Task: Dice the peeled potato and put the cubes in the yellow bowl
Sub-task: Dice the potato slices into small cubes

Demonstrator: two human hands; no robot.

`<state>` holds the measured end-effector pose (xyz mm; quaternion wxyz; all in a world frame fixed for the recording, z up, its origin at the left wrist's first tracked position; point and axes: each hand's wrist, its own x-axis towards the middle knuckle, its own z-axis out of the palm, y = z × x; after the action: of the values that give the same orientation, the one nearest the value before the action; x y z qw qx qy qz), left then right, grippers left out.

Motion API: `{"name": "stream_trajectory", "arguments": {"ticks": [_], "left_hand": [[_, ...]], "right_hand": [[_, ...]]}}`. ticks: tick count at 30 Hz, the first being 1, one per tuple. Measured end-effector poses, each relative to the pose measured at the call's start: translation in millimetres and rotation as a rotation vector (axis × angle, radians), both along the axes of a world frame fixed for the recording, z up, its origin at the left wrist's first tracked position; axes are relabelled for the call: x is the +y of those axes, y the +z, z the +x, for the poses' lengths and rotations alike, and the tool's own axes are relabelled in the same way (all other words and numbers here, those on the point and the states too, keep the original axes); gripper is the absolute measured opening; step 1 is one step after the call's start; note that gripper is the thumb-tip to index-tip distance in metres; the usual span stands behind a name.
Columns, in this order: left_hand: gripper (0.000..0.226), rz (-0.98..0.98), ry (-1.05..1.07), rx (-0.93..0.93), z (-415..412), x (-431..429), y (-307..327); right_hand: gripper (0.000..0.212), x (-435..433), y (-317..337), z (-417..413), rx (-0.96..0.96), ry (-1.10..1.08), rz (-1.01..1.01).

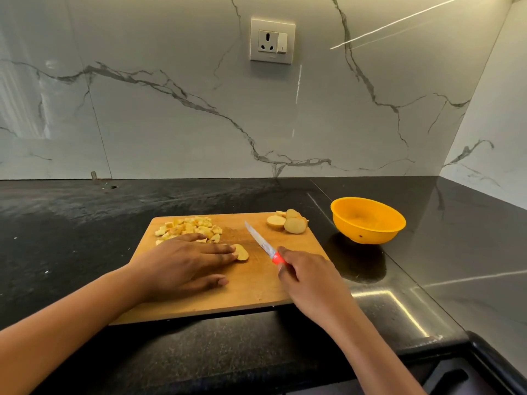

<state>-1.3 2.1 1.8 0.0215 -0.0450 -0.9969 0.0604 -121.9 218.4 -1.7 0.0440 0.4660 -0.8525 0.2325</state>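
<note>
Gripping the knife by its red handle, my right hand sits at the near right of the board, fingers curled tight round it. The blade runs away from me and leftward, low over the wood; whether the edge touches I cannot tell. My left hand lies flat across the board's middle, fingers straight, thumb out toward me, the fingertips pressing down on one slice of potato. That slice is what the next cut turns on: it lies flat just left of the blade, between my two hands, partly hidden under my fingertips, with its free end facing the knife. The knife hand is the nearer one to that free end, so I judge the blade has only to shift a little leftward and come down. My fingertips should draw back first, since they are right beside the line of the cut. Beyond my left hand, at the far left of the board, the cubes sit in a loose heap, none in the bowl as far as I can see. At the far right corner a few uncut rounds lean together. Off the board, farther right on the dark counter, the bowl stands upright and looks empty. Behind it all, a socket sits on the marble wall.
</note>
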Motion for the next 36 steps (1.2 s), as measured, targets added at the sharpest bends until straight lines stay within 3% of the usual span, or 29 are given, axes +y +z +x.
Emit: {"name": "stream_trajectory", "arguments": {"ticks": [23,36], "left_hand": [[0.083,0.041,-0.032,-0.049,-6.0,-6.0,-0.3],[0.078,0.020,-0.026,0.008,-1.7,-7.2,-4.4]], "right_hand": [[0.047,-26.5,0.5,21.9,0.269,0.082,0.232],[0.049,21.7,4.1,36.4,0.215,0.100,0.190]]}}
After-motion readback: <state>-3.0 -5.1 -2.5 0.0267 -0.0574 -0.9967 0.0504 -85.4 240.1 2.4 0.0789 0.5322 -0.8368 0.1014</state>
